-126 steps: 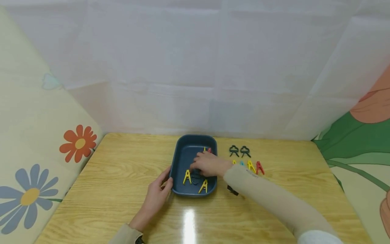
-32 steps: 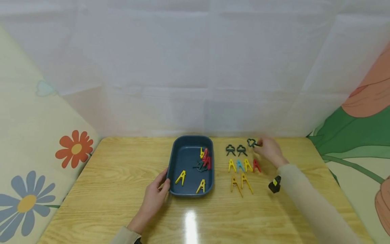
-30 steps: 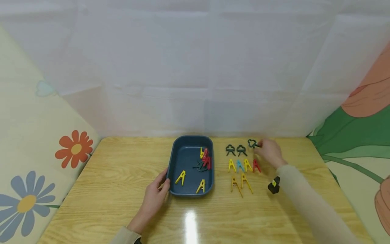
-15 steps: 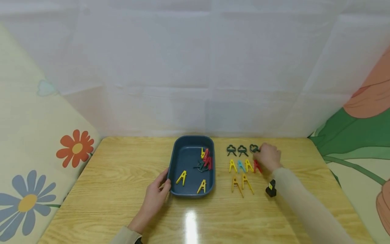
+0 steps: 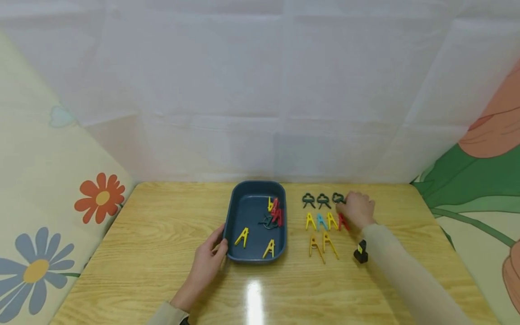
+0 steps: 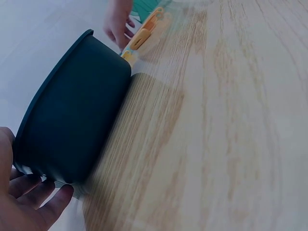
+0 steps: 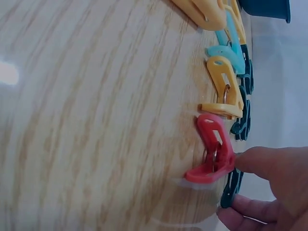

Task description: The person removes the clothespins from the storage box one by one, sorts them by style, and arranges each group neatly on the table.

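Note:
My left hand (image 5: 208,261) grips the near-left corner of a dark blue tray (image 5: 249,212); the left wrist view has its fingertips against the tray's wall. At the back right, my right hand (image 5: 357,210) pinches a dark green clip (image 5: 338,198), its legs partly hidden by the fingers. Close beside the thumb in the right wrist view stands a red clothespin (image 7: 216,156). Two more dark green clips (image 5: 315,200) lie left of the held one. Inside the tray are yellow clothespins (image 5: 243,237), red clothespins (image 5: 277,213) and dark green clip pieces (image 5: 267,221).
In front of the green clips runs a row of yellow, blue (image 5: 321,221) and red clothespins. Two longer orange-yellow clothespins (image 5: 330,244) lie nearer the front. A white sheet (image 5: 203,135) hangs behind the wooden table (image 5: 170,212).
My right hand has gone from inside the tray to the back right with a dark green clip, then lowered it in line with the other two. The left hand stays on the tray.

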The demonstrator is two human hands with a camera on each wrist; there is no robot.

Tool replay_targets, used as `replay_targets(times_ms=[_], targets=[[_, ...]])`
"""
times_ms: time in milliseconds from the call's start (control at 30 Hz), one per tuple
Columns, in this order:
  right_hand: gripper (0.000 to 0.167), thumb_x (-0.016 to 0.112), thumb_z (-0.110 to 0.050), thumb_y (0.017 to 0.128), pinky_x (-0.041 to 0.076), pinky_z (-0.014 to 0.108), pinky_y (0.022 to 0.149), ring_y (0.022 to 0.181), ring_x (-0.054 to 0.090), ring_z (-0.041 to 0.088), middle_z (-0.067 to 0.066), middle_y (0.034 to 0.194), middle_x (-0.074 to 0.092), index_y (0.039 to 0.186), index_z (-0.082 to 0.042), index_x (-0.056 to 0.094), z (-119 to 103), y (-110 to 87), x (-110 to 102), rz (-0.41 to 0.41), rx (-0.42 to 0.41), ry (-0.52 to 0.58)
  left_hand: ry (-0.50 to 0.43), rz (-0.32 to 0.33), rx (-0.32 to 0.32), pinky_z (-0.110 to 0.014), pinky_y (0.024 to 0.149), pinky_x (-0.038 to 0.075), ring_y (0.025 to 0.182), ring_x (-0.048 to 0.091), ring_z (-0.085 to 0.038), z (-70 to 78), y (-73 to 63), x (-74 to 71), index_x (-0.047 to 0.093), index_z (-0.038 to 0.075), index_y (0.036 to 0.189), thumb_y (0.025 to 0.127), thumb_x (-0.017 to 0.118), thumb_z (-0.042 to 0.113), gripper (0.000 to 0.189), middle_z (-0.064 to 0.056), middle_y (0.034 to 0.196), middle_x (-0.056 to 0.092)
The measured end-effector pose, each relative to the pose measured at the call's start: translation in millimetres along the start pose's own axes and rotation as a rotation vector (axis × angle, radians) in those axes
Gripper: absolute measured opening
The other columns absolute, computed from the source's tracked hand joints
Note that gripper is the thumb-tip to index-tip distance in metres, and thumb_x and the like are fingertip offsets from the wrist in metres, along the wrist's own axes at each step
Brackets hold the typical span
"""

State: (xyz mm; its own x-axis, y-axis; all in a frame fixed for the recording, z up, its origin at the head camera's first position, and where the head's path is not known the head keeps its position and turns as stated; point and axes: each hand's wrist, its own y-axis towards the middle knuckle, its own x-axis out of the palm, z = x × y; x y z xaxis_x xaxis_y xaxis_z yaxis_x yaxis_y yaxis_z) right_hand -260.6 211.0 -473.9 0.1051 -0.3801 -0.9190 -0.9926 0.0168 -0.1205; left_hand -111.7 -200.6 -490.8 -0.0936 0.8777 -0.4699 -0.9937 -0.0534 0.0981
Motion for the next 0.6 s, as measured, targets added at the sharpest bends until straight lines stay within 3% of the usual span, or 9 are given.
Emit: replay_targets(times_ms=[333, 600], targets=[[0.042, 0.067, -0.041, 0.100, 0.036, 0.068, 0.099, 0.094, 0.057, 0.040, 0.011, 0.080, 0.062, 0.077, -0.007, 0.056, -0.3, -3.1, -0.8, -0.035, 0.001, -0.017, -0.003, 0.005, 0.002, -0.059, 0.099, 0.054, 0.134, 0.056, -0.040, 0.6, -1.0, 0.1, 0.050, -0.001, 0.153, 0.106, 0.054, 0.006, 0.047, -0.024, 0.149, 0.055], [0.044, 0.065, -0.044, 0.101, 0.035, 0.070, 0.102, 0.102, 0.060, 0.046, 0.010, 0.082, 0.067, 0.074, -0.009, 0.059, -2.0, -4.7, -0.5, -0.032, -0.010, -0.012, 0.003, 0.016, 0.004, -0.058, 0.098, 0.055, 0.133, 0.057, -0.039, -0.9, 0.4, 1.1, 0.051, -0.001, 0.152, 0.106, 0.054, 0.005, 0.047, -0.024, 0.148, 0.057]])
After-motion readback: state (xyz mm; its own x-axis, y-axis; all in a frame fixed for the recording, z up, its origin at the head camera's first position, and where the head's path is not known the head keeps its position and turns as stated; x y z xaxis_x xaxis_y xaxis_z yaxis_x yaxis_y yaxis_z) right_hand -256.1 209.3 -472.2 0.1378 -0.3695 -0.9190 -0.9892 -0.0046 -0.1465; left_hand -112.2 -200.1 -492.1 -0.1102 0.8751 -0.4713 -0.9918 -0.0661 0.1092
